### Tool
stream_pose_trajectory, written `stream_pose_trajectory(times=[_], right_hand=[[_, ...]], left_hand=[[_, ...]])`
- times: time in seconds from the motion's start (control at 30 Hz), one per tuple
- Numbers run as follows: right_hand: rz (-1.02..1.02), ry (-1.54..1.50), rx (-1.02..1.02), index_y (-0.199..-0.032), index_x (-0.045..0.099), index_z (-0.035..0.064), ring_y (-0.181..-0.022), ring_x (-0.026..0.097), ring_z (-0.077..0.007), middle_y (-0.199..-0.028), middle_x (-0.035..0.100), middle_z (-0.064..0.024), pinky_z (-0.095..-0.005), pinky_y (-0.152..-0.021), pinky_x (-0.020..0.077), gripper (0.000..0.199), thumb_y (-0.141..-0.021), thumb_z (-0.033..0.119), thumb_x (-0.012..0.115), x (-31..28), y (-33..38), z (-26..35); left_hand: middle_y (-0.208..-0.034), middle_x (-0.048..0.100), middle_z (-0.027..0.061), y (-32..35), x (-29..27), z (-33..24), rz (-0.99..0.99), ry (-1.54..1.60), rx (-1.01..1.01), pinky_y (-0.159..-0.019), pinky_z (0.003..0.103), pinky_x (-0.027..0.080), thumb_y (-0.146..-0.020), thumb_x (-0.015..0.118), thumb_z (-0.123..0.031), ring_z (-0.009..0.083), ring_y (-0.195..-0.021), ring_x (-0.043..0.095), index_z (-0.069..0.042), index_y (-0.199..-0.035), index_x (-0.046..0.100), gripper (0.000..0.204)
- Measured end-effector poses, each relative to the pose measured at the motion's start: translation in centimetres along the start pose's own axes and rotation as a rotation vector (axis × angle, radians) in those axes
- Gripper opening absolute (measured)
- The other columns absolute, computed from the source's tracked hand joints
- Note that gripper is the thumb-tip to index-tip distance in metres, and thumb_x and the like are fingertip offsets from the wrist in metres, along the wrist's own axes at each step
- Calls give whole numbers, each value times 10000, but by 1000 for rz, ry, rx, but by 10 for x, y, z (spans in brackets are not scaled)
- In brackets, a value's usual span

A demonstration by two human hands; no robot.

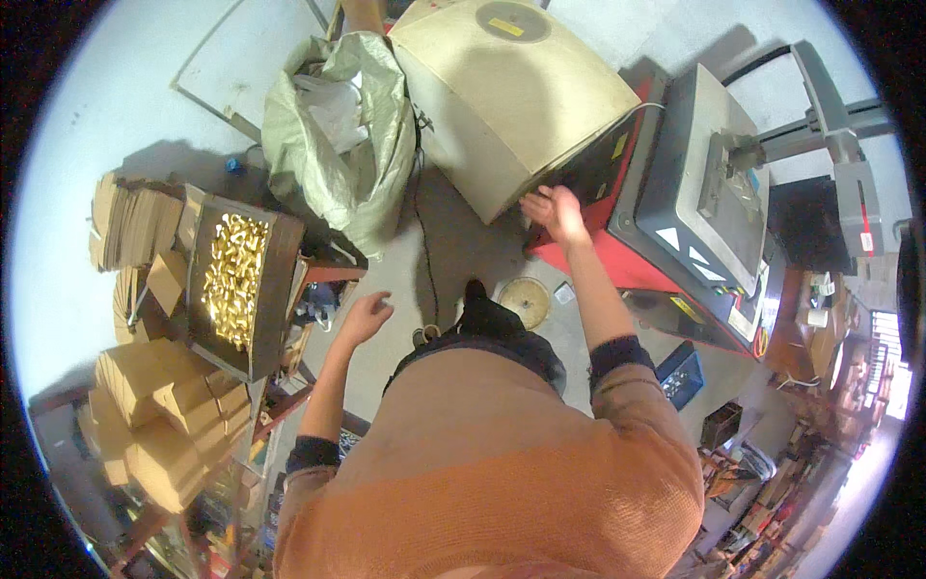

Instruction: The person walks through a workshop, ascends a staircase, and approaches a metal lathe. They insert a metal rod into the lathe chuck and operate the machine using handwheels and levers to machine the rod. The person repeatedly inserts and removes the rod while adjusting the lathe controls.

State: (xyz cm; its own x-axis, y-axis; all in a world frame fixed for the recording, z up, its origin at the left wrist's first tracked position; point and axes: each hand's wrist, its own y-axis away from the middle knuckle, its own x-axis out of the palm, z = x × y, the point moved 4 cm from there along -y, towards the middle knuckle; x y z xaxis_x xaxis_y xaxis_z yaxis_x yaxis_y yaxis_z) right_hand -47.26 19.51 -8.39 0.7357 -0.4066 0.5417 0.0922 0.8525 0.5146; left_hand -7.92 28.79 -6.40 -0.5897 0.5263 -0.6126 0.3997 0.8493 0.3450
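Observation:
My right hand (554, 212) reaches forward to the lower corner of a big cream machine housing (506, 92), fingers spread and touching its edge beside the red machine base (617, 262). My left hand (365, 317) hangs free and open over the grey floor, holding nothing, close to a dark tray of gold-coloured small parts (234, 278) on a stand. My orange top and rolled sleeves fill the lower view.
A grey-green sack (340, 135) with white scraps stands behind the tray. Stacks of folded brown cartons (154, 415) lie at left. A grey machine top (699, 183) sits at right. A round yellowish disc (526, 301) lies on the floor by my dark shoe.

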Motion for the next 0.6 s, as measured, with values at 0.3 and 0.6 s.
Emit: stream_pose_trajectory(times=[0.3,0.6], right_hand=[[-79,-422,-209,-1237,269,46,-1219,197,-324,-1307,246,-143,-548,-970,172,459,-834,264,258,41,-62,13],[-118,-448,-41,-1212,332,109,-1183,273,-308,-1300,275,-101,-583,-927,214,413,-841,252,220,43,-60,25]], left_hand=[[-769,605,131,154,18,133,-136,490,-585,-615,265,460,-751,521,-91,162,-647,582,56,-1033,503,318],[-787,607,145,123,-9,89,-251,621,-512,-664,269,459,-770,511,-86,184,-708,590,58,-1065,476,331]])
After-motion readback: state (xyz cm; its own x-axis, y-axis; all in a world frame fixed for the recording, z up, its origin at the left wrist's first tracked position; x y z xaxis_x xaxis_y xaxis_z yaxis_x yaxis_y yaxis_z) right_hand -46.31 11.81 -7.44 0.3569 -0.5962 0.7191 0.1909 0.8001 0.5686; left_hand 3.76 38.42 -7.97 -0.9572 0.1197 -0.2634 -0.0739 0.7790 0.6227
